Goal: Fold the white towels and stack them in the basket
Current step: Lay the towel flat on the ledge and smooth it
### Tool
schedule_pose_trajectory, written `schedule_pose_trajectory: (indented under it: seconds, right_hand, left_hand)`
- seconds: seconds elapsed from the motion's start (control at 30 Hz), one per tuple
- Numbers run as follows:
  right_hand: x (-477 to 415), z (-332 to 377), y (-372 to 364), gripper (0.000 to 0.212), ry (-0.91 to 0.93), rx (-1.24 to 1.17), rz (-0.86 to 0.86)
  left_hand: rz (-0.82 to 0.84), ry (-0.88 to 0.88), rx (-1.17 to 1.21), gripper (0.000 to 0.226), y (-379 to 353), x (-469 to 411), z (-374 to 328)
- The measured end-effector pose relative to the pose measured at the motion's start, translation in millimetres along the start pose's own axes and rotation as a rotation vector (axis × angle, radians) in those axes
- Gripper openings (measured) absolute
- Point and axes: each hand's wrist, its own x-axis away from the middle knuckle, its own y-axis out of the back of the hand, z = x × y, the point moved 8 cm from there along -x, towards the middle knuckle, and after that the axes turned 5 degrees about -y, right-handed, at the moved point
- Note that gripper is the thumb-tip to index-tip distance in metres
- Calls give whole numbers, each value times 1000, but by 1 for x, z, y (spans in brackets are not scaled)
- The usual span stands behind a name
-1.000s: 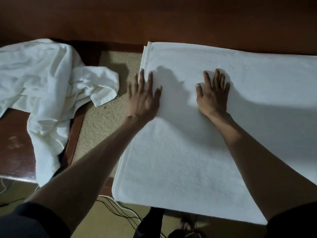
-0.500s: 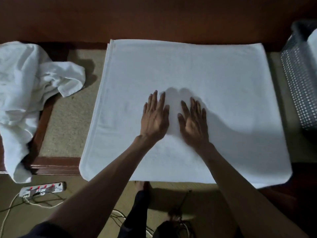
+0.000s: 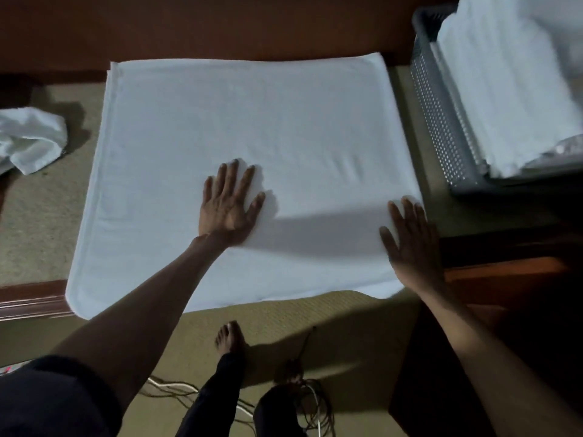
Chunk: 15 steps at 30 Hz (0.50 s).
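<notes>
With folded towels (image 3: 511,89) already stacked in the basket (image 3: 441,121), we press our left hand (image 3: 228,203) and right hand (image 3: 410,244), fingers spread flat, on the half-folded towel (image 3: 252,121), while a crumpled towel (image 3: 30,137) waits.

On my feed the white towel (image 3: 246,137) lies flat across the table (image 3: 38,216), hanging off its front edge. I've got the left hand (image 3: 228,205) flat on the towel's middle and the right hand (image 3: 410,244) flat at its right edge. The grey basket (image 3: 441,121) with folded towels (image 3: 504,89) sits at the table's right end.
</notes>
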Motion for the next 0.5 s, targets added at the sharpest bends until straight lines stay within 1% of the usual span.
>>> schedule_pose_trajectory:
  seconds: [0.03,0.1,0.13,0.17,0.23,0.3,0.33,0.4,0.5]
  right_hand:
    - [2,-8,1,66,-83,-20,-7]
    - [7,-15,3,70,-319,-105,-50]
    - [10,-9,6,69,-390,-128,-102]
    - [12,8,11,67,-376,-131,-170]
    - [13,63,14,60,-161,-130,-249]
    - [11,120,2,57,71,-177,-206]
    - [11,143,-5,57,152,-188,-177]
    - [11,166,-20,58,236,-150,-123]
    - [15,151,-26,58,229,-80,-111]
  left_hand:
    - [-1,0,-2,65,0,0,0]
    - [-5,-2,4,65,1,1,0]
    - [-9,-4,9,65,2,1,0]
    - [-11,-4,9,65,2,1,0]
    - [-17,-3,5,65,2,2,1]
    - [-25,-5,0,65,2,2,2]
    - [-30,-10,-3,65,1,2,2]
    - [-38,-10,-4,66,1,3,3]
    - [-23,-16,4,66,0,2,3]
